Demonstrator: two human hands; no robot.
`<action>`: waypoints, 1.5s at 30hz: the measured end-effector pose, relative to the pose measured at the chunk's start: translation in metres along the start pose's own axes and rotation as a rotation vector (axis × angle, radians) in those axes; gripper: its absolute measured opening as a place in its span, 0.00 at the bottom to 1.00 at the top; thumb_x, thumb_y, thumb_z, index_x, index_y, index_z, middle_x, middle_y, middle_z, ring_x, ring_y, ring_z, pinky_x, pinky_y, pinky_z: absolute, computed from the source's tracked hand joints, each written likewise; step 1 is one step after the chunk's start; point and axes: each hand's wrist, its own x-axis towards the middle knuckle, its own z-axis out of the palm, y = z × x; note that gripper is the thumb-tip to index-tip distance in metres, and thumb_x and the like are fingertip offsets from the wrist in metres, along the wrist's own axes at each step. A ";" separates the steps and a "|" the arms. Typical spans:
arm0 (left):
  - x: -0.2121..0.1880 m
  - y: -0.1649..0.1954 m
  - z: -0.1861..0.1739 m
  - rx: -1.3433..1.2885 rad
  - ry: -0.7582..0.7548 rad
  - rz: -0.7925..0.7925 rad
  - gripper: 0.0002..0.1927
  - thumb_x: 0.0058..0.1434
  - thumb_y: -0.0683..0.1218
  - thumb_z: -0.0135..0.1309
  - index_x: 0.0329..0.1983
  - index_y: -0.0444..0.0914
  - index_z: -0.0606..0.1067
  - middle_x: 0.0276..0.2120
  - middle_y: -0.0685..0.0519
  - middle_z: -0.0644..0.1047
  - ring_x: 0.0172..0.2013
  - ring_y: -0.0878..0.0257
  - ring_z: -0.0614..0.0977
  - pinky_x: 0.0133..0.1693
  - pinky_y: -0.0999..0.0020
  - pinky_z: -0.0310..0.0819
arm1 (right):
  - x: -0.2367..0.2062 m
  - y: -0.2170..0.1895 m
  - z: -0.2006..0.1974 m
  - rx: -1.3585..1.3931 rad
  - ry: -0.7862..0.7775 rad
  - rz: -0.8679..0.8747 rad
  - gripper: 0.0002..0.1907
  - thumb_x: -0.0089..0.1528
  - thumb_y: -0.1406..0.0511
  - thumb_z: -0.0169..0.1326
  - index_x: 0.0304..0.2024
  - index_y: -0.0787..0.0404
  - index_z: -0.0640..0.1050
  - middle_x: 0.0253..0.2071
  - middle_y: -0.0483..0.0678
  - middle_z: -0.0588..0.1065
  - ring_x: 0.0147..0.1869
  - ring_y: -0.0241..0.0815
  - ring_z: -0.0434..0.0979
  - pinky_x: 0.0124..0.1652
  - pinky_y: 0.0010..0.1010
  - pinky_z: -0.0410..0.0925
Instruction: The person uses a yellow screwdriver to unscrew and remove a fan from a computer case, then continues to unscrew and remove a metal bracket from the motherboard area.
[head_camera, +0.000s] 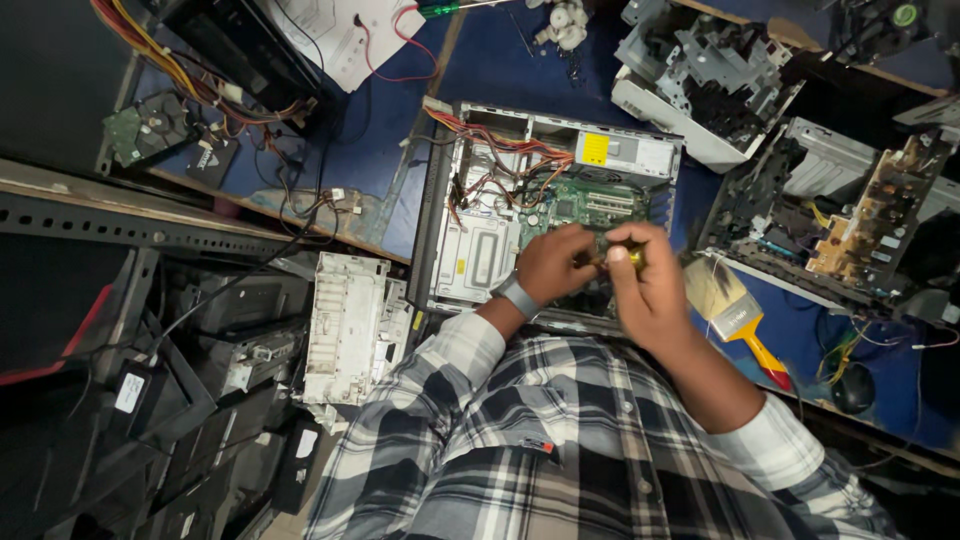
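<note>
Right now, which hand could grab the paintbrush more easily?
Probably the right hand. The paintbrush lies on the blue table just beside it, while the left hand is farther away, over the open computer. But the right hand already grips a yellow-handled tool.

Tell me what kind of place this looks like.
Most likely a computer and electronics repair workshop. An opened desktop computer case lies on the blue bench under both hands, a bare hard drive lies at the far left, and dismantled printer chassis sit to the right.

Rolled-up plaid sleeves (470, 345), grey wristband (517, 297) on the left wrist.
</note>
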 end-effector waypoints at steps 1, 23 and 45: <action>0.000 0.001 -0.001 -0.001 0.002 -0.012 0.12 0.54 0.50 0.65 0.34 0.42 0.74 0.32 0.51 0.75 0.32 0.48 0.81 0.33 0.54 0.75 | 0.000 0.001 0.000 -0.034 -0.005 0.014 0.08 0.74 0.68 0.47 0.55 0.64 0.68 0.45 0.47 0.69 0.45 0.31 0.68 0.45 0.24 0.65; -0.009 -0.004 -0.010 -0.186 -0.093 0.060 0.09 0.60 0.44 0.59 0.44 0.41 0.80 0.41 0.45 0.82 0.41 0.45 0.83 0.41 0.54 0.79 | 0.068 0.055 -0.023 0.747 -0.844 0.028 0.34 0.73 0.50 0.45 0.15 0.58 0.62 0.16 0.43 0.63 0.21 0.39 0.62 0.29 0.33 0.59; -0.006 0.001 -0.013 -0.083 -0.012 0.097 0.12 0.57 0.48 0.63 0.43 0.42 0.80 0.39 0.45 0.82 0.38 0.45 0.84 0.39 0.54 0.79 | 0.033 0.037 0.005 0.494 -0.283 -0.099 0.26 0.72 0.52 0.47 0.24 0.60 0.64 0.24 0.44 0.66 0.29 0.35 0.64 0.33 0.28 0.60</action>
